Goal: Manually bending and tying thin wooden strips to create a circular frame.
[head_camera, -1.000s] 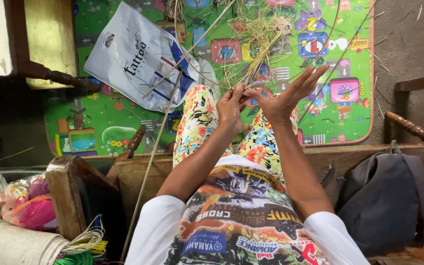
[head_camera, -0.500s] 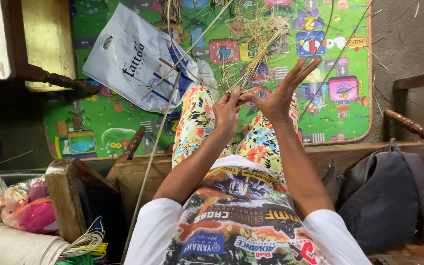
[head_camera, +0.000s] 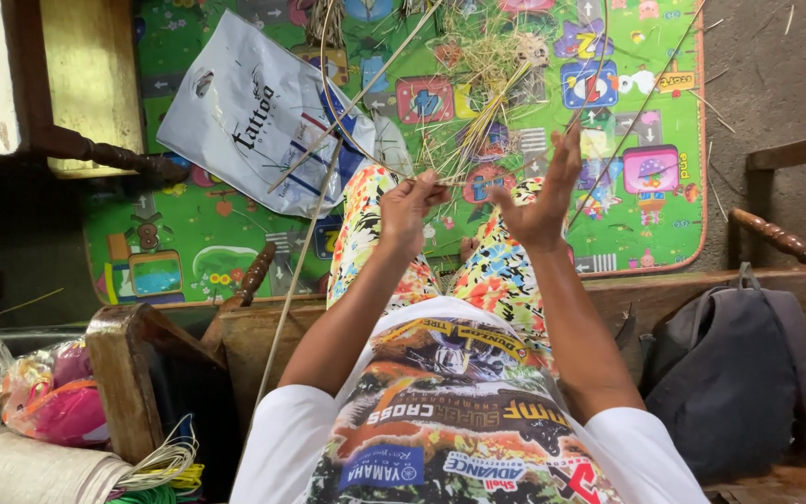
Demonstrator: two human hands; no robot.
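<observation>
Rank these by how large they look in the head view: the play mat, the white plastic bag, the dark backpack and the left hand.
1. Play mat
2. White plastic bag and dark backpack: look alike, and the backpack is nearer the camera, so unranked
3. Left hand

My fingers [head_camera: 419, 191] pinch dry, stiff straw-coloured reed strips [head_camera: 478, 131], matt and fibrous. Below lies a smooth foam play mat [head_camera: 188, 252], brightly printed, with a glossy, crinkled plastic bag [head_camera: 244, 117] on it. I sit on a worn, dull wooden bench [head_camera: 263, 341]; beside me is a matt grey cloth backpack [head_camera: 734, 373].
</observation>
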